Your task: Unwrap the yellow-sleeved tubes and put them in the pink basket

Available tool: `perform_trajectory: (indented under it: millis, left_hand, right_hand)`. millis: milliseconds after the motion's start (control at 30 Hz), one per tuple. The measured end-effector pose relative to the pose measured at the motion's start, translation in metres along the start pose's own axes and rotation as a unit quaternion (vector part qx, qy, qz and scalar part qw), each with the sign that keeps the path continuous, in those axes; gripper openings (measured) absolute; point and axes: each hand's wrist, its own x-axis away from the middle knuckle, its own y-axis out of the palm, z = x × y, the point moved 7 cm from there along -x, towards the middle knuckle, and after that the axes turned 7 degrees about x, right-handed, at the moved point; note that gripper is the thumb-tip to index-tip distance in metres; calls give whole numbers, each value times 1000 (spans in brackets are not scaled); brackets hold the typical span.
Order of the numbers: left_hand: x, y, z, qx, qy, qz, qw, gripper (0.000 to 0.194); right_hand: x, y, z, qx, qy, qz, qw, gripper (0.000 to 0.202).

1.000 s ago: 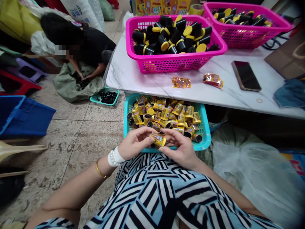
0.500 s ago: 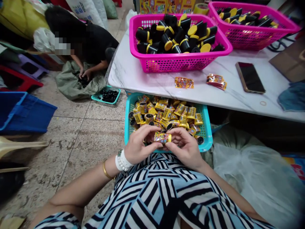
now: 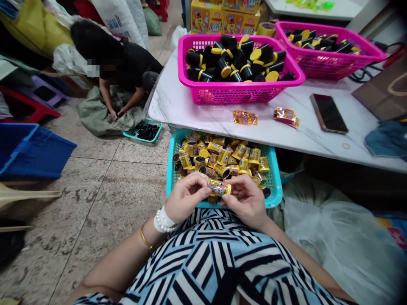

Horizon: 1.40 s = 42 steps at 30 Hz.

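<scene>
Between my two hands lies a small canister in a colourful yellow printed sleeve (image 3: pixel 218 187), held level over my lap. My left hand (image 3: pixel 190 192) pinches its left end between thumb and fingers. At the yellow-capped right end, my right hand (image 3: pixel 246 195) grips it the same way. Just beneath and beyond my hands sits a turquoise basket (image 3: pixel 277 178) of similar sleeved canisters (image 3: pixel 223 156), some showing black ends. On the white table ahead lie flat printed sleeves (image 3: pixel 245 117) and a small stack of them (image 3: pixel 286 116).
A pink basket (image 3: pixel 241 92) of black, yellow-capped canisters stands on the table (image 3: pixel 171 106), with a second pink basket (image 3: pixel 330 70) behind. A phone (image 3: pixel 329 113) lies at right. At left, a person in black (image 3: pixel 133 63) crouches by a sack; a blue bin (image 3: pixel 41 152) is nearer.
My view has tilted up slightly. Both hands still hold the canister, and the left fingers have drawn back to its end. The crouching person's hands have moved lower, towards the small tray.
</scene>
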Motion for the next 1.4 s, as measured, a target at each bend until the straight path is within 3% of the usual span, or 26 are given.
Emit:
perform_trajectory:
  millis: [200, 433, 567, 700, 800, 967, 1067, 1167, 1300, 1400]
  left_hand:
    - [8, -9, -4, -71, -43, 65, 994, 18]
    - [9, -9, -14, 25, -115, 68, 991, 24]
    - [12, -10, -14, 23, -118, 77, 990, 27]
    - [16, -13, -16, 14, -109, 97, 989, 26]
    - [17, -14, -22, 81, -120, 111, 983, 25]
    - [17, -9, -35, 176, -164, 115, 964, 40]
    - [17, -7, -33, 144, -164, 108, 970, 38]
    - [15, -11, -21, 43, -126, 98, 986, 31]
    - [7, -12, 1, -122, -54, 35, 990, 24]
    - [2, -10, 14, -151, -4, -19, 988, 30]
  right_hand:
    - [0, 4, 3, 15, -4, -25, 1000, 31]
    - [5, 4, 7, -8, -12, -21, 1000, 30]
    - [6, 4, 5, 7, -11, -24, 1000, 28]
    - [3, 0, 0, 88, -38, -16, 995, 29]
    - [2, -2, -1, 115, -53, -13, 992, 31]
    - [1, -4, -2, 119, -71, 7, 990, 31]
    - [1, -2, -5, 111, -79, 2, 991, 33]
    - [1, -2, -6, 104, -71, -24, 992, 36]
    - [1, -9, -15, 121, -100, -23, 987, 37]
    - [-1, -12, -24, 140, -132, -29, 981, 38]
